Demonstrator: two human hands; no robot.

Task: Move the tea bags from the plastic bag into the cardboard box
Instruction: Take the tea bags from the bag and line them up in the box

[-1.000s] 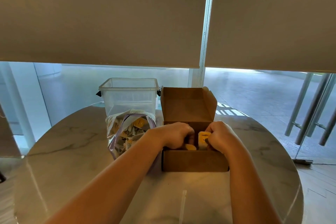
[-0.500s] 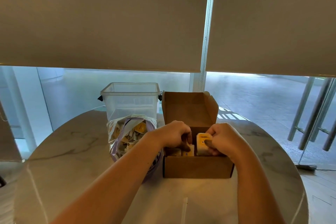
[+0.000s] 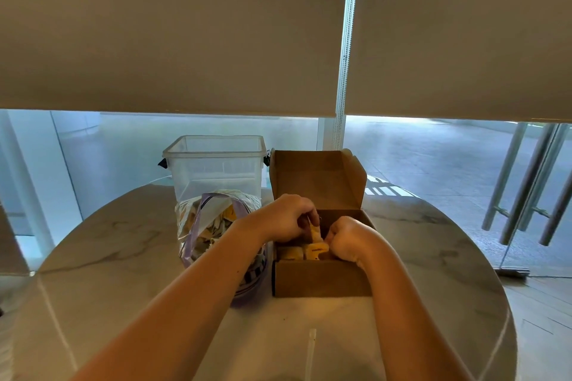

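A brown cardboard box (image 3: 322,278) stands open on the marble table, its lid upright at the back. Yellow tea bags (image 3: 315,249) lie inside it near the front wall. My left hand (image 3: 288,218) hovers over the box's left side and pinches an upright tea bag (image 3: 314,232) between its fingers. My right hand (image 3: 348,237) is inside the box with fingers curled down onto the tea bags; what it holds is hidden. To the left of the box lies a clear plastic bag (image 3: 213,226) with a purple zip edge, open and holding several more tea bags.
An empty clear plastic tub (image 3: 216,164) stands behind the bag. The round marble table (image 3: 123,272) ends close behind the tub and box. Beyond it are a window with lowered roller blinds and a glass door with metal handles (image 3: 526,189) at the right.
My right hand has sunk lower into the box with the yellow tea bag it held upright. My left hand has lifted a little and now pinches a tea bag.
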